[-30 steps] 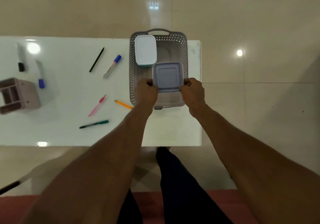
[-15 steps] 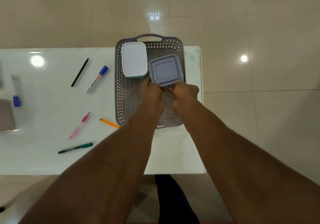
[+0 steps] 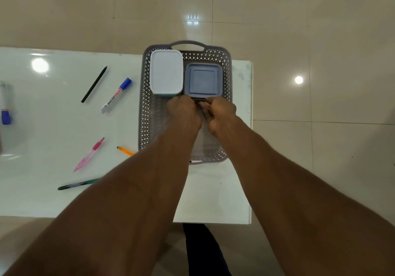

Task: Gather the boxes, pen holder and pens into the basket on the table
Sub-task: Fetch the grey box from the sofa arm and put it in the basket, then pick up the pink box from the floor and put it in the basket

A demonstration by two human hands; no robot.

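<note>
A grey perforated basket point(image 3: 142, 109) stands on the white table point(image 3: 53, 126) near its right end. Inside it, at the far end, a white lidded box point(image 3: 165, 72) and a grey square box point(image 3: 203, 79) sit side by side. My left hand point(image 3: 184, 113) and my right hand point(image 3: 221, 113) are inside the basket, fingers curled at the near edge of the grey box. Loose on the table to the left lie a black pen point(image 3: 94, 84), a blue-capped marker point(image 3: 116, 95), a pink pen point(image 3: 88, 155), an orange pen point(image 3: 125, 150) and a green pen point(image 3: 77, 185).
Another blue-capped marker point(image 3: 5, 104) lies at the table's far left edge of view. The pen holder is out of view. The near half of the basket floor holds no boxes. Beige floor tiles point(image 3: 320, 169) surround the table, whose right edge runs just beyond the basket.
The grey box went from mid-basket height to the far right corner beside the white box. Both hands slid from its sides to its near edge. The view shifted right.
</note>
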